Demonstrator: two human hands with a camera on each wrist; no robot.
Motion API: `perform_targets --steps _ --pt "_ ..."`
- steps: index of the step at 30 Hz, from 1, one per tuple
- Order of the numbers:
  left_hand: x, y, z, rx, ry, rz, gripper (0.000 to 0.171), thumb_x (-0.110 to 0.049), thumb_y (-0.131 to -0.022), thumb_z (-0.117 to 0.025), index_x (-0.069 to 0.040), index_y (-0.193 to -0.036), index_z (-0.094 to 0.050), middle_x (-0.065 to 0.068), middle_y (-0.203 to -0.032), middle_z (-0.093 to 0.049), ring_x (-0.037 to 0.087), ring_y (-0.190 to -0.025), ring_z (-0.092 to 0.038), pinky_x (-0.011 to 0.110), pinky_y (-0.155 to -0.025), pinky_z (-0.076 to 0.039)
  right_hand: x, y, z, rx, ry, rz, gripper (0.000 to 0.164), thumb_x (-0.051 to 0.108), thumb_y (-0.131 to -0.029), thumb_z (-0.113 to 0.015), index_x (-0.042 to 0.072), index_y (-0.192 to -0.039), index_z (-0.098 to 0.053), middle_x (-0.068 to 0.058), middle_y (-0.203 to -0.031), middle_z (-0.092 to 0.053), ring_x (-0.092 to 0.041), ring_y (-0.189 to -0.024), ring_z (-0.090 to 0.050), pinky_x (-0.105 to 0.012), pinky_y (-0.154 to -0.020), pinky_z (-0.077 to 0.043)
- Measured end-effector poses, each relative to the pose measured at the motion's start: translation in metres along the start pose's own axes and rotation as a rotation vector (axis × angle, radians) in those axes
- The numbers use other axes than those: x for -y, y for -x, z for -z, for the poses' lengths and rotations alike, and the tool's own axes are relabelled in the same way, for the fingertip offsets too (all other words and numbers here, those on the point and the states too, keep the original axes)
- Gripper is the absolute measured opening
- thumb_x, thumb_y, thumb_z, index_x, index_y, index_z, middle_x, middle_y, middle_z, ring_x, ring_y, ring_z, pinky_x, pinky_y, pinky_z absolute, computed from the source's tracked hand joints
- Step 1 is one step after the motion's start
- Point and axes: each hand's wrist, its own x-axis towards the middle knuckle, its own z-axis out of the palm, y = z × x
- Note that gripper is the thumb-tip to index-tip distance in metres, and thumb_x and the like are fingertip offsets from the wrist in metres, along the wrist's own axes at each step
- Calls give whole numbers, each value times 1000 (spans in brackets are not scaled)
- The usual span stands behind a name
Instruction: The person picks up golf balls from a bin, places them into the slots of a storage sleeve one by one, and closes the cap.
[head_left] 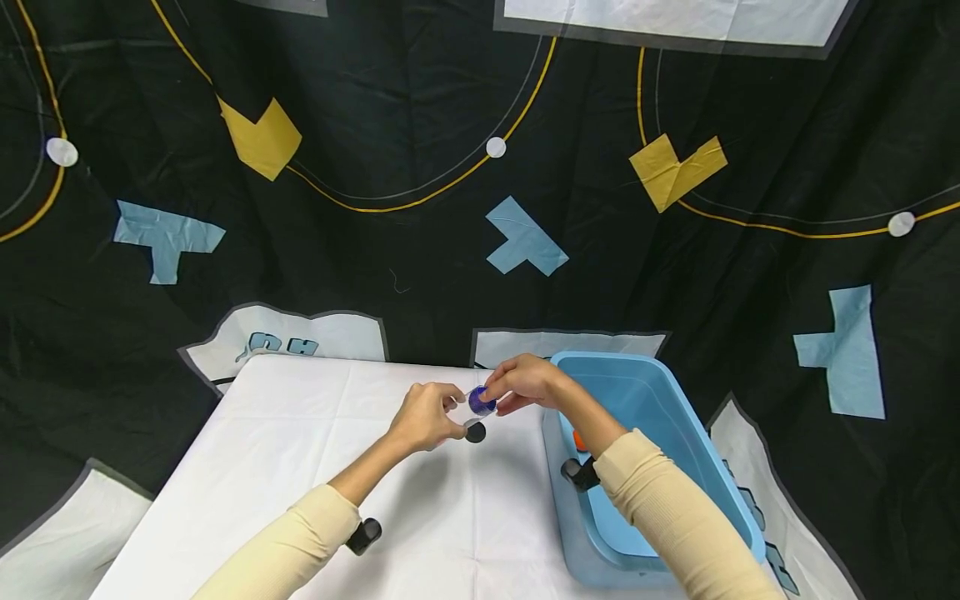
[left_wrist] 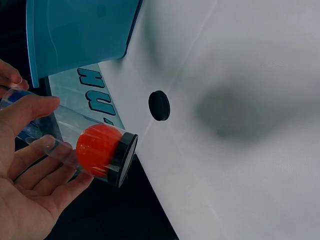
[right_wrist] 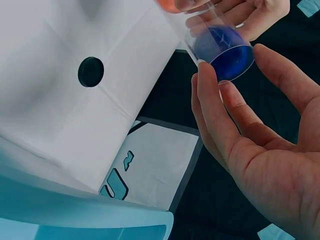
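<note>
My left hand point(head_left: 429, 415) holds a clear plastic tube point(left_wrist: 70, 125) between thumb and fingers, tilted above the table. An orange ball point(left_wrist: 100, 147) lies inside it against the black cap point(left_wrist: 123, 160) on one end. Toward the uncapped end sits a blue ball point(right_wrist: 220, 47). The thumb and fingers of my right hand point(right_wrist: 265, 135) reach round that open end, fingertips at the rim on opposite sides. A loose black cap point(head_left: 476, 432) lies on the white table below the hands.
A light blue plastic bin point(head_left: 637, 371) stands at the right of the white-covered table point(head_left: 300, 408), under my right forearm. Something orange point(head_left: 581, 442) shows inside it. A black cloth point(head_left: 375, 275) with taped shapes lies past the table's far edge.
</note>
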Motion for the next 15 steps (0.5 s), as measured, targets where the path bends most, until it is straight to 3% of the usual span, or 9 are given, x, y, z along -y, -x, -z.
perform_targets --steps 9,15 --pt "1 2 2 18 24 -1 35 -14 -63 -92 -11 -95 -77 4 -80 -75 15 -76 -67 33 -73 -57 -1 1 1 11 10 -2 30 14 -85 -78 -1 -110 -70 -12 -104 -71 -26 -87 -72 -40 -87 -60" --pt "4 4 3 8 18 3 36 -13 -63 -92 -10 -96 -77 6 -82 -76 16 -77 -69 33 -73 -58 -2 2 6 -1 22 -16 32 16 -86 -78 -1 -112 -70 -14 -109 -71 -26 -91 -72 -41 -88 -60"
